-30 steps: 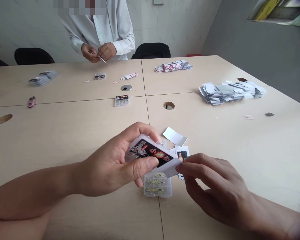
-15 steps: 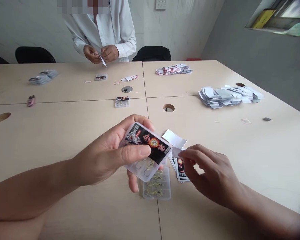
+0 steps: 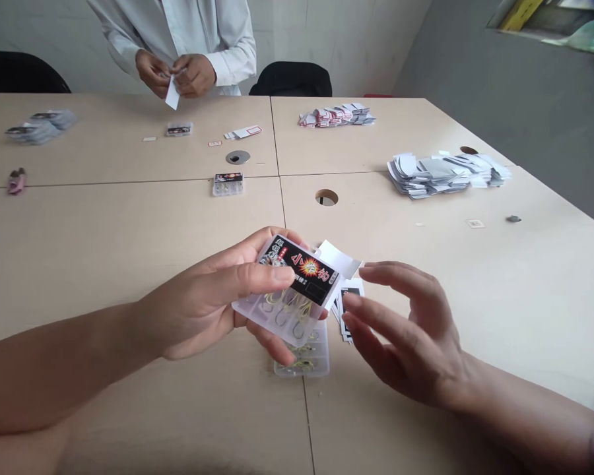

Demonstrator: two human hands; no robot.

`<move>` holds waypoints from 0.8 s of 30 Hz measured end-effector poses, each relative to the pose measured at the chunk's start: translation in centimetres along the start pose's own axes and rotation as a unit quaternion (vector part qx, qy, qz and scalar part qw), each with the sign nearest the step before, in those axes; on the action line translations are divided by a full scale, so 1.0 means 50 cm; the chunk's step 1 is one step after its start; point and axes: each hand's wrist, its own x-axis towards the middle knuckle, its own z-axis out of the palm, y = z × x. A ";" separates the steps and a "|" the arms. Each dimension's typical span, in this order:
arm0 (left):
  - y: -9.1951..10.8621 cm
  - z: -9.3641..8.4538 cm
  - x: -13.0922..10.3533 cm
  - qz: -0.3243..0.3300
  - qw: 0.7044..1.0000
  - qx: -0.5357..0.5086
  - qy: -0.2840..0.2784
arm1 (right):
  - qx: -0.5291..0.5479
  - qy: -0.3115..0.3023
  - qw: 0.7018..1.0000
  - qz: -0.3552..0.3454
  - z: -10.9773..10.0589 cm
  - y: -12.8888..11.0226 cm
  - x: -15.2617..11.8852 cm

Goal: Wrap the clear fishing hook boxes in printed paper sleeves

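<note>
My left hand point(image 3: 228, 287) grips a clear plastic fishhook box point(image 3: 290, 310), tilted, with the thumb lying across its black printed label point(image 3: 307, 267). Hooks with yellowish line show in its compartments. To its right, my right hand point(image 3: 410, 330) is held with fingers spread, and nothing shows in them; the fingertips are close to the box's right side. Beneath the held box, a second hook box point(image 3: 321, 366) rests on the table, partly covered. Several printed label cards point(image 3: 351, 293) and a white card point(image 3: 339, 258) lie behind the fingers of my right hand.
Another hook box point(image 3: 228, 185) stands further off on the table point(image 3: 129, 244). A large pile of white cards point(image 3: 445, 175) lies right, red-edged cards point(image 3: 336, 115) behind. Stacked boxes point(image 3: 39, 125) sit far left. Opposite, a person in a white shirt point(image 3: 178, 39) handles a white slip point(image 3: 172, 94).
My right fingers have let go of a pale slip by the box's edge and spread apart. The held box has turned slightly. The whole view has shifted, so the table things appear higher and further left.
</note>
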 end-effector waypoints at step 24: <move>-0.013 -0.004 0.007 -0.012 0.998 0.060 0.008 | 0.006 -0.017 1.000 0.004 0.003 0.005 0.005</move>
